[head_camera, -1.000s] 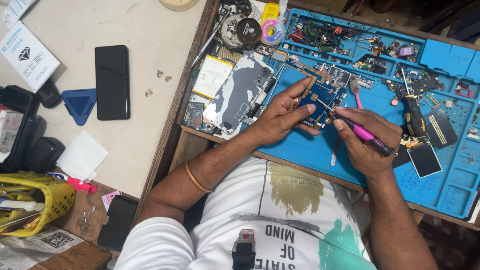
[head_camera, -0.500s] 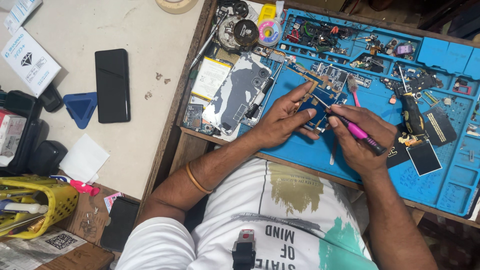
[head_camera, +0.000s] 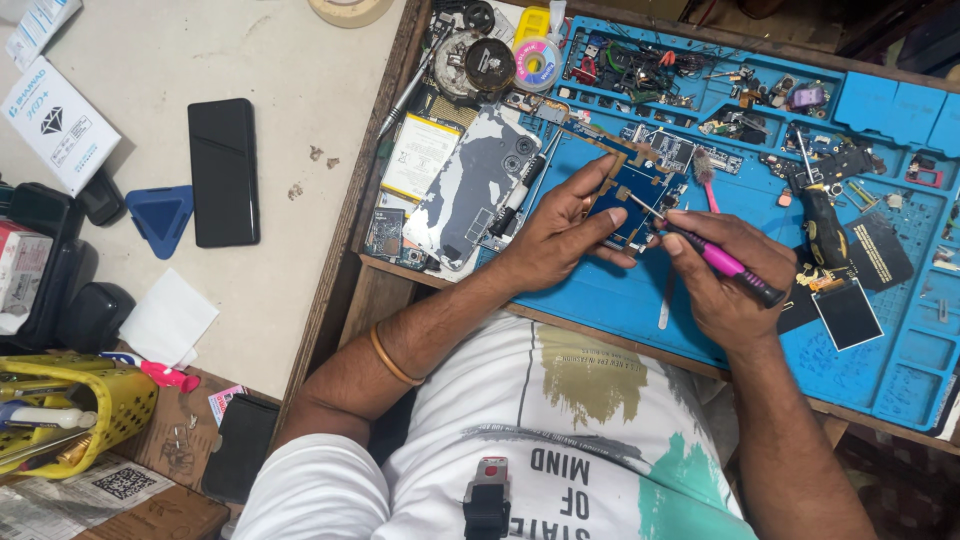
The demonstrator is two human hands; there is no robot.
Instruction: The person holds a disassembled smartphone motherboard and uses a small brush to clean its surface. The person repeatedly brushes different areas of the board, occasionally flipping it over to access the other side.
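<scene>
On the table's blue work mat, the left hand pins a small blue circuit board flat, as half a second earlier, while the right hand, closed around a pink screwdriver, has edged its tip onto the board.

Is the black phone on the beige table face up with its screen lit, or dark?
Dark, as far as shows: the black phone lies flat on the beige table, its upward side uniformly black and unlit. Whether that is screen or back, cannot tell.
</scene>
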